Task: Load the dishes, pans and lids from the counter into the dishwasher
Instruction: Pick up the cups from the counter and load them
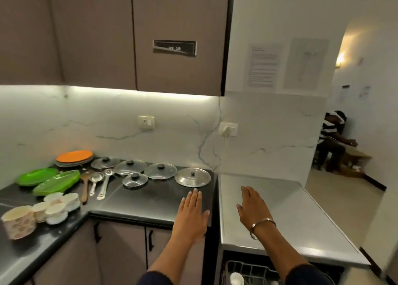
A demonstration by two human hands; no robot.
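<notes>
On the black counter lie a steel lid, several glass lids with black knobs, an orange plate on a plate stack, green plates, spoons and strainers, and white bowls and cups. My left hand hovers flat over the counter's right end, just in front of the steel lid, fingers straight and holding nothing. My right hand, with a bangle on its wrist, is flat over the steel worktop. The dishwasher rack shows at the bottom with a white dish in it.
Brown wall cabinets hang overhead. Wall sockets sit on the marble backsplash, one with a plug and cable. Base cabinet doors stand below the counter. A person sits in the room at the far right.
</notes>
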